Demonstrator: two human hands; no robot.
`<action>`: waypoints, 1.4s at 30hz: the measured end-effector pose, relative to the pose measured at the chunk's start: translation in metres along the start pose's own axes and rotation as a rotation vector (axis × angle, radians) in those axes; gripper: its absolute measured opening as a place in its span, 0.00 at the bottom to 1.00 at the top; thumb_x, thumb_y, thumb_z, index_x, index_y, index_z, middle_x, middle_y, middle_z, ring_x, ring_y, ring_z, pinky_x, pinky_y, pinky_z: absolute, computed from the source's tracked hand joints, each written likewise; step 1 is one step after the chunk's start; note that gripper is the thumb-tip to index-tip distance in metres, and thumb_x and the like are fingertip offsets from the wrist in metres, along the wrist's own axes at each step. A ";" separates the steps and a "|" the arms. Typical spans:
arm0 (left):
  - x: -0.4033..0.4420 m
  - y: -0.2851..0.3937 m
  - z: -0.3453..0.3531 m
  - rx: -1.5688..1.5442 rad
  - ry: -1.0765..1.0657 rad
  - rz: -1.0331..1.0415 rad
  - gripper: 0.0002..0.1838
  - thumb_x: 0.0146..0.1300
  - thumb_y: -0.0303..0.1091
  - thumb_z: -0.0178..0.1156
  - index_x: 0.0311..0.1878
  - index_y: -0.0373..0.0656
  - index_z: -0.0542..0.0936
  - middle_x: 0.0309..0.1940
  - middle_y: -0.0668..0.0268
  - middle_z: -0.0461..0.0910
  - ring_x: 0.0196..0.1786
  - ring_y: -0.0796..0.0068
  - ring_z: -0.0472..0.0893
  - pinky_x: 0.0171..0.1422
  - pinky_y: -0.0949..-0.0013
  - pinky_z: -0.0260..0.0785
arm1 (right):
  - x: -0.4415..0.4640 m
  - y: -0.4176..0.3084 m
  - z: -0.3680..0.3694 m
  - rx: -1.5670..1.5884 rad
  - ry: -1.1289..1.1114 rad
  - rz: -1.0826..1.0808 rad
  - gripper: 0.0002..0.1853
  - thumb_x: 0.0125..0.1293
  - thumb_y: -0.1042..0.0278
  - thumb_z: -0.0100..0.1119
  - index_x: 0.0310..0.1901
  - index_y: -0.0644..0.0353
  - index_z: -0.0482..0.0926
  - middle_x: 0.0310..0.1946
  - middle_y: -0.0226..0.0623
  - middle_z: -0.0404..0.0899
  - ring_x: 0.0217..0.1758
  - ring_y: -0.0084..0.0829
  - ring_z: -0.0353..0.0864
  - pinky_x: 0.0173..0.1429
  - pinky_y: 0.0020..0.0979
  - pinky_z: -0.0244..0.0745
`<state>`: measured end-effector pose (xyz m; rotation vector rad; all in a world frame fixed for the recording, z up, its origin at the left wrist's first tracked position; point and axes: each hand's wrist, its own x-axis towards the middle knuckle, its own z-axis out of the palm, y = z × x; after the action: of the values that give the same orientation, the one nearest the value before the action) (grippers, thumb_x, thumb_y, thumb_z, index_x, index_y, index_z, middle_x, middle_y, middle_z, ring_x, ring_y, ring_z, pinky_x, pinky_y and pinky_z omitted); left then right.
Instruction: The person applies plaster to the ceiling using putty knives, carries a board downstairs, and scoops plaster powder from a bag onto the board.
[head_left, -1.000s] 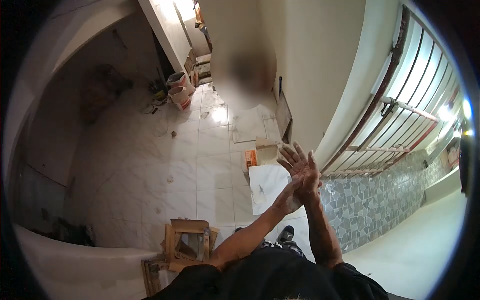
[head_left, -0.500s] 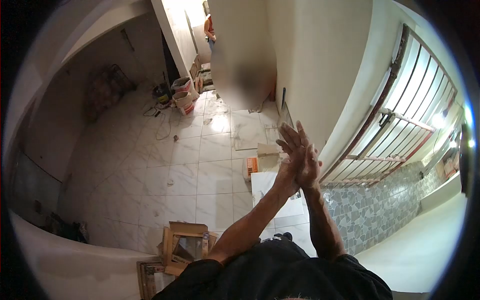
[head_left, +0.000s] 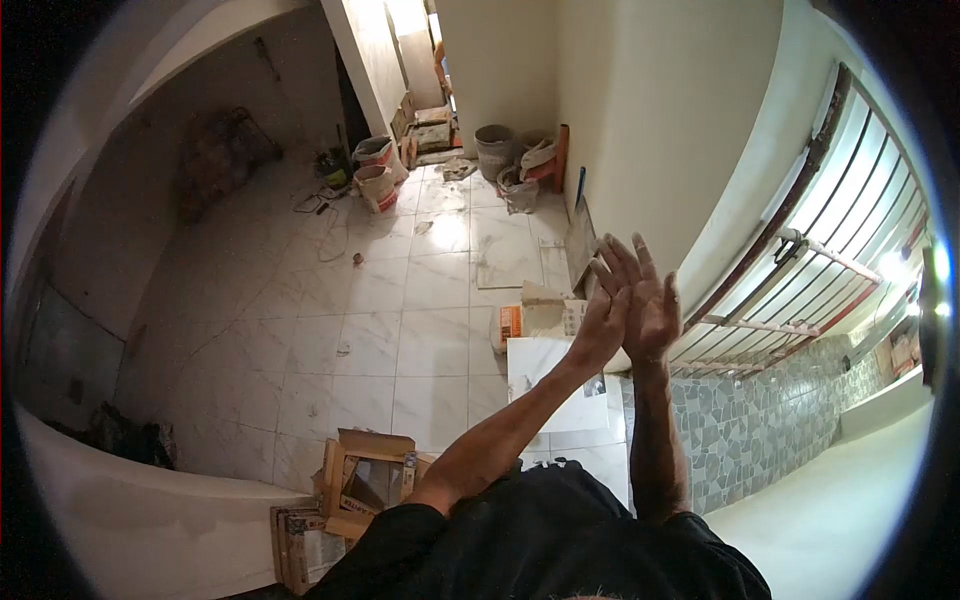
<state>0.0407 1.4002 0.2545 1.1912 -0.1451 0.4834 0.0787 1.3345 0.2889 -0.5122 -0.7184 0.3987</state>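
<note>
My left hand (head_left: 604, 318) and my right hand (head_left: 654, 312) are held up in front of me, side by side and seemingly touching along their edges. Pale dust coats both, the fingers are stretched out, and neither holds anything. Below my forearms lies a white tile (head_left: 536, 372) with a dark patch by its right side. Just beyond it is an opened cardboard box (head_left: 543, 314), beside a packet with an orange label (head_left: 510, 322).
Buckets (head_left: 495, 150) and sacks (head_left: 374, 188) stand at the back of the marble-look floor (head_left: 430, 345). Cut cardboard boxes (head_left: 334, 470) lie at lower left. A barred window (head_left: 800, 250) is on the right, above grey stone-pattern tiling (head_left: 740, 420). Part of a person shows at the far doorway.
My hands were pressed together and overlapping; they have parted to lie side by side, slightly to the right. The view has shifted, and the person at the doorway is now mostly hidden.
</note>
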 end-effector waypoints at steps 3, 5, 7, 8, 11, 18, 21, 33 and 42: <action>-0.003 0.001 0.001 -0.314 -0.120 -0.022 0.31 0.75 0.27 0.49 0.77 0.33 0.51 0.73 0.51 0.60 0.77 0.63 0.59 0.79 0.63 0.54 | 0.008 -0.009 0.004 0.183 0.013 0.016 0.44 0.76 0.37 0.35 0.78 0.68 0.46 0.75 0.65 0.51 0.80 0.57 0.50 0.82 0.58 0.43; -0.006 0.014 0.001 -0.507 -0.164 -0.127 0.32 0.75 0.31 0.54 0.77 0.37 0.53 0.72 0.57 0.63 0.74 0.68 0.64 0.78 0.64 0.60 | 0.017 -0.010 0.000 0.229 0.037 0.001 0.44 0.76 0.37 0.35 0.77 0.68 0.47 0.75 0.66 0.51 0.80 0.58 0.50 0.81 0.59 0.45; -0.005 0.011 -0.003 -0.607 -0.127 -0.212 0.31 0.75 0.32 0.57 0.76 0.39 0.57 0.70 0.61 0.67 0.72 0.71 0.68 0.75 0.65 0.65 | 0.021 -0.006 -0.005 0.223 0.035 0.003 0.44 0.75 0.37 0.36 0.77 0.68 0.47 0.75 0.66 0.51 0.80 0.58 0.51 0.80 0.60 0.46; -0.002 0.001 -0.007 -0.609 -0.071 -0.242 0.30 0.74 0.31 0.57 0.75 0.39 0.59 0.69 0.61 0.68 0.70 0.72 0.70 0.73 0.66 0.67 | 0.024 -0.003 -0.009 0.193 0.018 0.012 0.44 0.75 0.37 0.36 0.77 0.68 0.48 0.75 0.66 0.52 0.80 0.58 0.51 0.80 0.60 0.47; 0.000 -0.010 -0.010 -0.679 -0.001 -0.261 0.27 0.74 0.32 0.59 0.72 0.39 0.64 0.66 0.63 0.73 0.66 0.74 0.74 0.69 0.70 0.71 | 0.028 0.005 -0.012 0.062 -0.034 0.002 0.43 0.75 0.36 0.36 0.77 0.67 0.49 0.75 0.65 0.53 0.80 0.57 0.52 0.78 0.60 0.50; 0.007 -0.002 -0.004 -0.910 0.034 -0.292 0.23 0.77 0.38 0.53 0.71 0.43 0.67 0.63 0.65 0.74 0.63 0.70 0.76 0.71 0.65 0.69 | 0.035 0.010 0.000 -0.359 -0.103 -0.106 0.44 0.74 0.37 0.40 0.78 0.64 0.49 0.77 0.55 0.53 0.81 0.50 0.52 0.79 0.58 0.51; 0.013 -0.009 -0.006 -0.841 -0.003 -0.181 0.24 0.78 0.45 0.52 0.69 0.42 0.69 0.55 0.65 0.78 0.58 0.66 0.78 0.68 0.63 0.70 | 0.035 0.013 0.004 -0.590 -0.138 -0.156 0.44 0.74 0.38 0.43 0.79 0.63 0.48 0.79 0.52 0.49 0.83 0.48 0.48 0.79 0.57 0.50; 0.040 0.013 -0.072 -0.717 -0.074 -0.305 0.36 0.78 0.60 0.32 0.77 0.43 0.57 0.76 0.55 0.62 0.76 0.56 0.63 0.78 0.55 0.59 | -0.016 0.034 0.000 -1.580 -0.500 -0.108 0.37 0.73 0.55 0.45 0.77 0.70 0.50 0.78 0.61 0.47 0.83 0.55 0.43 0.83 0.53 0.35; 0.037 -0.004 -0.083 -1.012 -0.307 -0.368 0.46 0.73 0.70 0.37 0.79 0.39 0.53 0.73 0.58 0.65 0.72 0.63 0.67 0.78 0.57 0.55 | 0.022 0.043 -0.072 -1.462 0.051 0.164 0.25 0.76 0.63 0.44 0.68 0.70 0.67 0.75 0.58 0.57 0.79 0.54 0.55 0.78 0.44 0.56</action>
<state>0.0633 1.4857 0.2326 0.2660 -0.3731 -0.1250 0.1378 1.3582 0.2300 -1.9543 -0.8384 -0.0674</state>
